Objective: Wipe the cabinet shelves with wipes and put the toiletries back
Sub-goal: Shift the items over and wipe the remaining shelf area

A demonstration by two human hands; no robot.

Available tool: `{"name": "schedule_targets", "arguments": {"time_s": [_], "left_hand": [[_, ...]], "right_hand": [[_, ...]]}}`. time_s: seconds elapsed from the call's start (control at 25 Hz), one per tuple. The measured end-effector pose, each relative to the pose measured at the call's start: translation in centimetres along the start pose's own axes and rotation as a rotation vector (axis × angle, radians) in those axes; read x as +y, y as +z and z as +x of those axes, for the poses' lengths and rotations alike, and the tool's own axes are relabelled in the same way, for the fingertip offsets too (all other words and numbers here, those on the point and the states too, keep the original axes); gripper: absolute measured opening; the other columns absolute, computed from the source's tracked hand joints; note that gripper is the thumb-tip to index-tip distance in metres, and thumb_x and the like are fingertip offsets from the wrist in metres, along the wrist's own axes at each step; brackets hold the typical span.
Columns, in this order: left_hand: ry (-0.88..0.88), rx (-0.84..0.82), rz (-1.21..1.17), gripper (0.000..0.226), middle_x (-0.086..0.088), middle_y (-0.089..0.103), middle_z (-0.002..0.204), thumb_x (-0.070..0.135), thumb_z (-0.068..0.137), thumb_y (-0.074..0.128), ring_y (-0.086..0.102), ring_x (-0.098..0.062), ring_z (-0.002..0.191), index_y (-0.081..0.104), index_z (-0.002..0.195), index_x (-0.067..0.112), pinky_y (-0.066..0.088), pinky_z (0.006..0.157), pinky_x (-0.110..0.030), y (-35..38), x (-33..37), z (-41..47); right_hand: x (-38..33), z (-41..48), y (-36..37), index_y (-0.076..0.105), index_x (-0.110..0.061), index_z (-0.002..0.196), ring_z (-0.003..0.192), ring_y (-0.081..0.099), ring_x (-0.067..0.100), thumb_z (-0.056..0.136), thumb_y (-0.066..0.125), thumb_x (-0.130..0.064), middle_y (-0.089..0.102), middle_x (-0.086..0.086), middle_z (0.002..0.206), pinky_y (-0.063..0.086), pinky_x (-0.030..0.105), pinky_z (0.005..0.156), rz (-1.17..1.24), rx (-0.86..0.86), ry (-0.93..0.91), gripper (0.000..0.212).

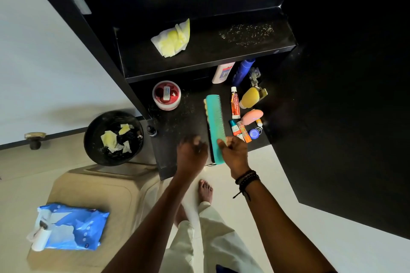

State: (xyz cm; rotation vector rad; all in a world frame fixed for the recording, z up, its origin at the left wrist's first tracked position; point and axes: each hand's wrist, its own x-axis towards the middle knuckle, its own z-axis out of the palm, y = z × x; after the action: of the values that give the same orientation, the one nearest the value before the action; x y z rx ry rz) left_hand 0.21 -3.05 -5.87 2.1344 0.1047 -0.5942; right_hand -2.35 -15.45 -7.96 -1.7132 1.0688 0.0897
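A long teal comb [214, 117] lies on the black lower shelf [177, 122]. My right hand [235, 154] grips its near end, thumb on top. My left hand [192, 150] is right beside the comb with fingers curled; it is blurred, so I cannot tell whether it holds anything. On the shelf's right stand a white bottle [223, 72], a blue bottle [243, 72], a yellow bottle [250, 97], a red-and-white tube [235, 103], a pink case [251, 117] and small tubes [240, 131]. A red-lidded jar [166, 95] sits at the left. A crumpled yellowish wipe [172, 40] lies on the upper shelf [221, 55].
Pale specks [246, 33] dot the upper shelf's right end. A black bin [113, 138] with used wipes stands on the floor at the left. A blue wipes pack [73, 227] lies on a beige stool [93, 195]. The open black cabinet door [332, 117] fills the right.
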Motion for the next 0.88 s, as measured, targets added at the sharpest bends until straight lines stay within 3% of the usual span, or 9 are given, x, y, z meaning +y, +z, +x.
{"name": "schedule_targets", "arguments": {"time_s": [0.04, 0.12, 0.24, 0.44, 0.52, 0.64, 0.76, 0.88], "left_hand": [[0.126, 0.090, 0.175, 0.040, -0.018, 0.063, 0.108, 0.032, 0.083, 0.044, 0.057, -0.034, 0.102, 0.062, 0.110, 0.009, 0.044, 0.088, -0.038, -0.6, 0.5, 0.7], [0.231, 0.283, 0.293, 0.054, -0.020, 0.051, 0.126, 0.029, 0.080, 0.052, 0.045, -0.037, 0.115, 0.051, 0.129, 0.007, 0.038, 0.097, -0.041, -2.6, 2.1, 2.7], [0.165, 0.385, 0.376, 0.071, -0.022, 0.035, 0.141, 0.030, 0.080, 0.063, 0.032, -0.040, 0.129, 0.034, 0.140, 0.006, 0.034, 0.107, -0.048, -4.9, 4.1, 6.0], [-0.043, 0.296, 0.571, 0.087, -0.028, 0.028, 0.145, 0.041, 0.080, 0.066, 0.029, -0.046, 0.131, 0.022, 0.143, 0.001, 0.028, 0.106, -0.054, -5.7, 5.5, 10.0], [-0.052, 0.260, 0.565, 0.087, -0.027, 0.025, 0.146, 0.040, 0.082, 0.066, 0.027, -0.046, 0.132, 0.019, 0.145, 0.002, 0.031, 0.104, -0.056, -5.6, 5.1, 11.0], [-0.025, 0.228, 0.578, 0.080, -0.024, 0.030, 0.145, 0.036, 0.082, 0.068, 0.029, -0.044, 0.130, 0.026, 0.144, 0.007, 0.035, 0.101, -0.051, -5.6, 4.5, 11.7], [0.078, 0.187, 0.559, 0.079, -0.019, 0.035, 0.141, 0.039, 0.076, 0.073, 0.030, -0.041, 0.128, 0.033, 0.140, 0.013, 0.041, 0.097, -0.046, -4.2, 4.9, 11.4], [0.203, 0.181, 0.570, 0.078, -0.016, 0.038, 0.139, 0.039, 0.077, 0.073, 0.033, -0.037, 0.128, 0.033, 0.140, 0.016, 0.048, 0.092, -0.045, 0.1, 6.7, 10.5]], "right_hand": [[-0.1, 0.7, -0.5, 0.060, -0.004, 0.082, 0.077, 0.061, 0.021, 0.084, 0.071, -0.015, 0.067, 0.011, 0.086, 0.053, 0.034, 0.072, 0.043, 0.072, 0.021, 0.016], [-0.2, 2.1, -1.0, 0.059, -0.006, 0.079, 0.080, 0.063, 0.024, 0.083, 0.072, -0.018, 0.067, 0.015, 0.086, 0.056, 0.040, 0.081, 0.057, 0.191, 0.033, 0.018], [-0.5, 2.6, -0.8, 0.063, -0.004, 0.098, 0.093, 0.067, 0.027, 0.086, 0.070, -0.022, 0.070, 0.011, 0.101, 0.057, 0.037, 0.086, 0.032, 0.245, 0.008, 0.023], [0.3, 1.5, -0.5, 0.056, -0.009, 0.121, 0.106, 0.064, 0.022, 0.085, 0.068, -0.010, 0.063, 0.007, 0.119, 0.056, 0.027, 0.083, 0.082, 0.229, -0.165, 0.037], [0.5, 1.0, -0.5, 0.054, -0.010, 0.126, 0.107, 0.061, 0.017, 0.085, 0.068, -0.010, 0.060, 0.005, 0.120, 0.054, 0.014, 0.081, 0.019, 0.197, -0.225, 0.043], [0.1, 0.2, -0.6, 0.050, -0.005, 0.130, 0.107, 0.054, 0.013, 0.085, 0.069, -0.009, 0.053, 0.001, 0.120, 0.043, -0.003, 0.076, -0.018, 0.185, -0.274, 0.049], [-0.4, -0.1, -0.8, 0.046, -0.007, 0.131, 0.108, 0.048, 0.009, 0.086, 0.067, -0.011, 0.045, -0.003, 0.118, 0.043, 0.001, 0.078, -0.044, 0.171, -0.273, 0.050], [-0.8, -0.2, -1.2, 0.046, -0.005, 0.131, 0.106, 0.042, 0.007, 0.088, 0.065, -0.010, 0.045, 0.000, 0.118, 0.035, -0.009, 0.074, -0.111, 0.157, -0.298, 0.048]]}}
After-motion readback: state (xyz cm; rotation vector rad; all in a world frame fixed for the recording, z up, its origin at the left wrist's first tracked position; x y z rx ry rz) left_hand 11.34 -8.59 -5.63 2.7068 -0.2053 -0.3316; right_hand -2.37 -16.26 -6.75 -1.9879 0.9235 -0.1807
